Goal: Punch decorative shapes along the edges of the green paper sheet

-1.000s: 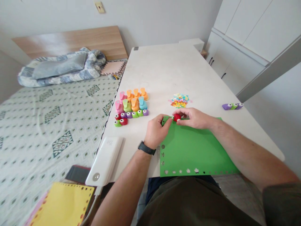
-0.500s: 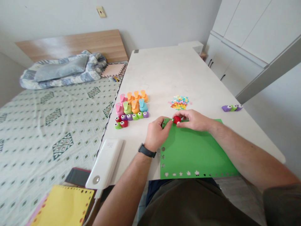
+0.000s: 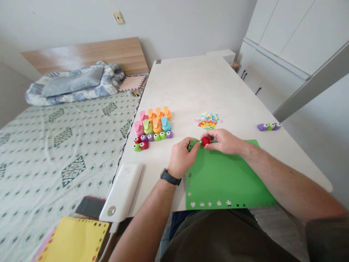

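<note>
A sheet of green paper (image 3: 226, 174) lies at the table's front edge, with small shaped holes along its near and left borders. My left hand (image 3: 183, 154), with a dark watch on the wrist, pinches the far left part of the sheet between thumb and fingers. Just right of it, a small red craft punch (image 3: 205, 141) sits at the paper's far edge. My right hand (image 3: 225, 141) is closed around this punch, fingers behind and thumb in front. Beyond the hands is a pile of colourful paper cut-outs (image 3: 208, 120).
Rows of larger lever punches (image 3: 156, 125) and small punches (image 3: 156, 137) stand on the left. Several purple and green punches (image 3: 269, 126) sit at the right. A white power bank (image 3: 122, 191) with a cable rests at the left edge, near punched yellow paper (image 3: 72, 238).
The whole view has shifted slightly downward. Both hands stay at the paper's far edge, and the red punch appears turned a little in my right hand.
</note>
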{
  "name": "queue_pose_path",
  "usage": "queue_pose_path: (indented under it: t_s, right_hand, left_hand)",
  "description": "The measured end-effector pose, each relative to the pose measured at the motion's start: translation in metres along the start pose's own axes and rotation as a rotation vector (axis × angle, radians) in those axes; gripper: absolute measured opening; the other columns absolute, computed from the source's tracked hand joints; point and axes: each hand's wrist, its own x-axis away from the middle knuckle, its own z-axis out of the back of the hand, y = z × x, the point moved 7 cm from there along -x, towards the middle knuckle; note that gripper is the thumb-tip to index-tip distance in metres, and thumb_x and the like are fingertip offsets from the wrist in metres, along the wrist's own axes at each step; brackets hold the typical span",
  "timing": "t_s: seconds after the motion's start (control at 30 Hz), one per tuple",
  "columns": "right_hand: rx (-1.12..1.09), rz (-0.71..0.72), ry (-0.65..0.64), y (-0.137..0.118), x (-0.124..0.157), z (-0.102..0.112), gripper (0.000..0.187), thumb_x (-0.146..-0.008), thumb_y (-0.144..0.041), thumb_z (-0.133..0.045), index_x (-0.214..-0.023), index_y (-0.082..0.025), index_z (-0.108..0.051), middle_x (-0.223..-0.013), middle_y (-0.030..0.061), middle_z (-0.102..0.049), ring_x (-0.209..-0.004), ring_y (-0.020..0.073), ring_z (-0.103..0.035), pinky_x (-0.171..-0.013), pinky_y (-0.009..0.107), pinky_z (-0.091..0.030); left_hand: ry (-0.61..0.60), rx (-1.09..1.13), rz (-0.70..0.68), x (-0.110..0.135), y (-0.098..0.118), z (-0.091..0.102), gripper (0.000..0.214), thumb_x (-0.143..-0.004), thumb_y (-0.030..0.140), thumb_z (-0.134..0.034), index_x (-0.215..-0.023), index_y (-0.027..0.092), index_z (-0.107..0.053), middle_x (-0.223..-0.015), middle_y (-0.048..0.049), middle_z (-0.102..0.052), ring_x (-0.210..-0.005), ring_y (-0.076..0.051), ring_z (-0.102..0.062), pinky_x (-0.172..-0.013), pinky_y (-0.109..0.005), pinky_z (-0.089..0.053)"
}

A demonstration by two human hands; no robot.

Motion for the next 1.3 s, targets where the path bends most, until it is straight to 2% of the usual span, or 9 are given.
queue_pose_path:
  t_s: [0.23,0.4,0.57,0.67,0.77,0.9,1.17,1.3]
  right_hand:
    - [-0.001,-0.031,0.014,0.000,0.000,-0.001,0.028,-0.080,-0.034,-0.077,-0.103,-0.020,-0.069,-0.089,0.0017,-0.070,-0.080,0.0187,-0.063,-0.077,0.033,-0.049]
    - [0.000,-0.015,0.021,-0.003,0.000,0.000,0.026,-0.080,-0.034,-0.076,-0.101,-0.020,-0.070,-0.089,0.0020,-0.070,-0.084,0.0194,-0.063,-0.081,0.033,-0.049]
    - [0.003,0.002,0.024,-0.005,0.001,0.001,0.023,-0.081,-0.029,-0.074,-0.101,-0.019,-0.070,-0.091,0.0026,-0.071,-0.085,0.0192,-0.064,-0.080,0.032,-0.048]
    - [0.030,0.017,0.030,-0.010,0.002,0.000,0.019,-0.081,-0.024,-0.071,-0.099,-0.019,-0.070,-0.089,0.0022,-0.071,-0.085,0.0184,-0.063,-0.080,0.031,-0.048]
    - [0.053,0.034,0.027,-0.015,0.002,-0.002,0.016,-0.080,-0.020,-0.069,-0.096,-0.019,-0.069,-0.088,0.0017,-0.071,-0.085,0.0179,-0.063,-0.081,0.030,-0.047]
    - [0.070,0.038,0.016,-0.018,0.002,-0.003,0.017,-0.078,-0.018,-0.070,-0.095,-0.019,-0.070,-0.089,0.0016,-0.072,-0.086,0.0180,-0.063,-0.082,0.030,-0.047]
    - [0.090,0.057,0.019,-0.019,0.000,-0.006,0.015,-0.078,-0.017,-0.070,-0.093,-0.018,-0.071,-0.088,0.0021,-0.072,-0.084,0.0175,-0.063,-0.081,0.030,-0.047]
    - [0.084,0.049,0.035,-0.020,0.001,-0.003,0.016,-0.079,-0.018,-0.070,-0.094,-0.019,-0.070,-0.088,0.0018,-0.072,-0.086,0.0179,-0.064,-0.083,0.031,-0.047]
  left_hand:
    - [-0.003,0.004,0.006,0.000,0.001,-0.001,0.024,-0.095,0.039,-0.058,-0.100,0.021,-0.073,-0.088,-0.0010,-0.076,-0.074,-0.015,-0.065,-0.067,-0.025,-0.047]
    - [-0.012,-0.002,0.007,0.002,0.004,0.000,0.031,-0.094,0.048,-0.060,-0.099,0.021,-0.074,-0.084,-0.0004,-0.074,-0.071,-0.014,-0.063,-0.064,-0.025,-0.045]
    - [-0.088,0.029,0.028,0.003,0.004,-0.002,0.043,-0.084,0.058,-0.070,-0.100,0.018,-0.075,-0.084,-0.0028,-0.075,-0.074,-0.017,-0.066,-0.063,-0.025,-0.046]
    - [-0.129,0.016,0.056,0.003,0.004,-0.004,0.049,-0.082,0.063,-0.070,-0.101,0.018,-0.077,-0.084,-0.0040,-0.076,-0.074,-0.019,-0.067,-0.061,-0.025,-0.045]
    - [-0.156,0.005,0.033,0.003,0.009,-0.005,0.047,-0.085,0.062,-0.067,-0.106,0.021,-0.077,-0.087,-0.0024,-0.077,-0.077,-0.019,-0.068,-0.062,-0.025,-0.045]
    - [-0.174,-0.040,0.026,0.003,0.011,-0.006,0.047,-0.087,0.063,-0.064,-0.103,0.020,-0.077,-0.084,-0.0016,-0.077,-0.074,-0.017,-0.067,-0.061,-0.024,-0.044]
    - [-0.140,-0.081,0.005,0.003,0.008,-0.005,0.046,-0.087,0.061,-0.066,-0.102,0.019,-0.078,-0.086,-0.0033,-0.077,-0.075,-0.018,-0.067,-0.062,-0.025,-0.044]
    - [-0.137,-0.061,0.007,0.002,0.008,-0.005,0.046,-0.086,0.061,-0.066,-0.099,0.018,-0.077,-0.081,-0.0022,-0.076,-0.073,-0.017,-0.066,-0.061,-0.025,-0.044]
